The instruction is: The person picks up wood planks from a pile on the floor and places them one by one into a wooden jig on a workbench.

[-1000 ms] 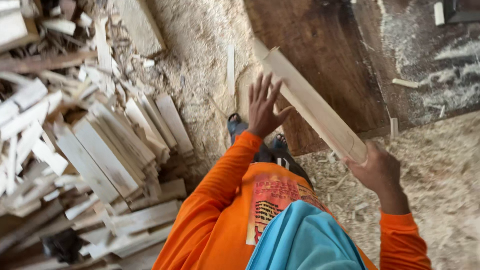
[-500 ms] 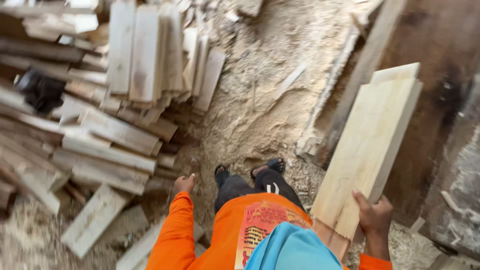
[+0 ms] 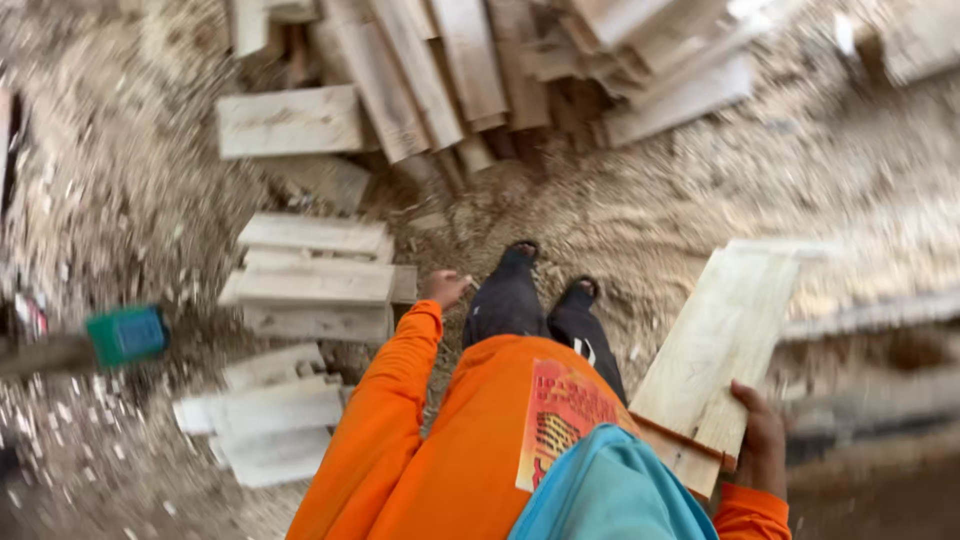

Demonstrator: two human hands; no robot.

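Your right hand [image 3: 760, 440], at the lower right of the frame, has its fingers wrapped around pale wooden boards [image 3: 715, 350] (two, stacked). Your left hand [image 3: 442, 288] hangs loosely curled at centre, empty. Farther, plank piles [image 3: 310, 280] lie on sawdust.

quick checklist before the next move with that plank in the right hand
1. Right hand gripping plank: ok, fingers wrap its lower edge.
2. Left hand free: ok, it holds nothing.
3. Footing: not ok, feet stand on loose sawdust ground.
4. Trip hazards: not ok, loose boards lie beside the left arm.
5. Plank free of cracks: cannot tell, picture blurred.
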